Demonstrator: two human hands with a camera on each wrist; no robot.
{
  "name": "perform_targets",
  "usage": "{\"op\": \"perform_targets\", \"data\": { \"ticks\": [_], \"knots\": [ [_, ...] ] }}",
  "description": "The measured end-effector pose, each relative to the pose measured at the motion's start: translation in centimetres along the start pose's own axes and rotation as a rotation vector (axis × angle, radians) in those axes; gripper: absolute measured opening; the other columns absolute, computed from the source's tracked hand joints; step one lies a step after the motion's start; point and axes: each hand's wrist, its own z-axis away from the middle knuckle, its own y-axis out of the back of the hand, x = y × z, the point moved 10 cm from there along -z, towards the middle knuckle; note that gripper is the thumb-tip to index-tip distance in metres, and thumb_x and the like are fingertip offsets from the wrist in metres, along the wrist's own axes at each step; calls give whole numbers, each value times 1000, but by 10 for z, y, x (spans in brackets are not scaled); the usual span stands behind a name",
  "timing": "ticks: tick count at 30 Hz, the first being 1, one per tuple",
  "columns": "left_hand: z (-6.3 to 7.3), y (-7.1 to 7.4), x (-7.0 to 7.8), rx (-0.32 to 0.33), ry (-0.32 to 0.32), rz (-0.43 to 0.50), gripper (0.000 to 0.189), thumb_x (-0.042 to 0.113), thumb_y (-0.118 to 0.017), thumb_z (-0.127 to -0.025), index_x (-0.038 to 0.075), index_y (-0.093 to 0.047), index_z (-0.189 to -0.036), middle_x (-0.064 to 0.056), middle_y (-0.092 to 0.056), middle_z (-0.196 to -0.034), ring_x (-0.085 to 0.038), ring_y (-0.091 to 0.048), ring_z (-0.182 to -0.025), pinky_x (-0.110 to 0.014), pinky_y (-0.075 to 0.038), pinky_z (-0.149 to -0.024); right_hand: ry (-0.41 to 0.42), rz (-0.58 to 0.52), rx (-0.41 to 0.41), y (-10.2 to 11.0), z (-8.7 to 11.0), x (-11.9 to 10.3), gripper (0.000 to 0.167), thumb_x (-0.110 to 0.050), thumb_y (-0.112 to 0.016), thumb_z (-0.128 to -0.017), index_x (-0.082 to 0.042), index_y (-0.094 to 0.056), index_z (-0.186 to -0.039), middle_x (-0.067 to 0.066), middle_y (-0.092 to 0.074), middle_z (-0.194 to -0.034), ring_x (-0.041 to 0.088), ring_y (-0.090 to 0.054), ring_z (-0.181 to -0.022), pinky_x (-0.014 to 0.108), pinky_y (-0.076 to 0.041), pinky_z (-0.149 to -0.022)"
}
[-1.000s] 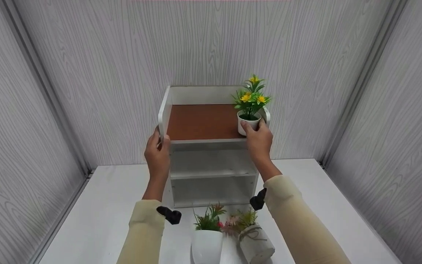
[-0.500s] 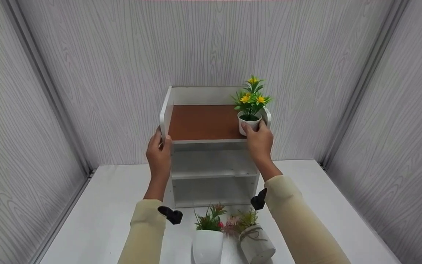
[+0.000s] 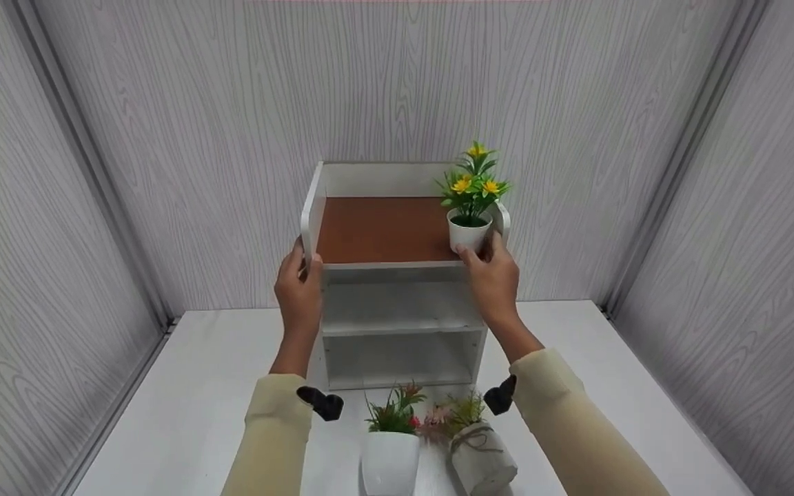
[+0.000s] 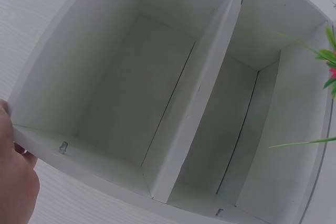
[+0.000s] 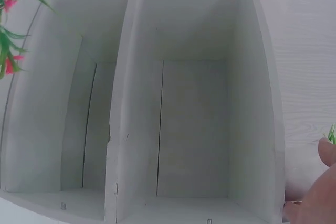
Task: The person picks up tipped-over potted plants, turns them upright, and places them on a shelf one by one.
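A white shelf unit (image 3: 404,331) with a brown top board (image 3: 383,231) stands against the back wall. At its left side panel (image 3: 311,213), my left hand (image 3: 298,293) grips the front edge, thumb inside and fingers outside; the left wrist view also catches this hand (image 4: 18,179) at the unit's corner. A small white pot (image 3: 469,234) with yellow flowers (image 3: 477,182) stands upright on the board's right end, near the right panel. My right hand (image 3: 495,279) holds the pot low down, thumb in front, fingers on its right. In the right wrist view the pot (image 5: 303,170) shows between thumb and finger.
On the white table (image 3: 183,399) in front of the unit are two more potted plants. One is a white pot (image 3: 391,458) with red flowers; the other, a twine-tied pot (image 3: 483,458), leans or lies tilted. Grey wood-grain walls (image 3: 728,227) enclose the sides and back.
My right hand has slid slightly down and right on the pot, its thumb now nearer the base. The pot stays in place, and the left hand keeps its grip on the side panel.
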Motion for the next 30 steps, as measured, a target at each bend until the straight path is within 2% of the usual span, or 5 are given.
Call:
{"op": "perform_targets", "data": {
  "ticks": [5, 12, 21, 26, 30],
  "knots": [
    [-1, 1, 0, 7, 3, -11, 52, 28, -54, -105, 12, -42, -154, -10, -56, -140, -22, -54, -132, -40, -49, -108, 37, -23, -35, 7, 12, -2, 59, -34, -70, -96, -9, -49, -145, 10, -59, -142, 21, -56, -133, 40, -49, -108],
    [-2, -1, 1, -3, 0, -11, 53, 29, -53, -105, 12, -42, -154, -9, -57, -140, -21, -55, -132, -39, -50, -107, 68, -31, -89, 17, 35, -15, 75, -41, -69, -95, -3, -40, -153, 16, -48, -152, 27, -45, -143, 40, -38, -118],
    [-4, 2, 4, 1, -7, -29, 52, 26, -53, -106, 10, -42, -154, -11, -56, -141, -22, -55, -132, -37, -50, -107, 69, -36, -136, 25, 64, -32, 84, -49, -70, -92, -6, -35, -156, 13, -44, -155, 23, -44, -144, 38, -37, -119],
    [-2, 0, 3, -1, 4, -35, 52, 27, -53, -106, 12, -41, -154, -10, -56, -141, -22, -54, -133, -37, -49, -108, 46, -23, -172, 29, 85, -24, 83, -46, -70, -93, -7, -34, -157, 10, -44, -154, 22, -41, -145, 37, -35, -120],
    [-1, 0, 1, -7, -2, -27, 52, 28, -53, -106, 13, -41, -155, -9, -55, -141, -21, -53, -134, -37, -49, -108, 22, -11, -203, 30, 101, -10, 83, -43, -70, -93, -6, -32, -157, 11, -42, -155, 24, -39, -147, 37, -35, -120]
  ]
}}
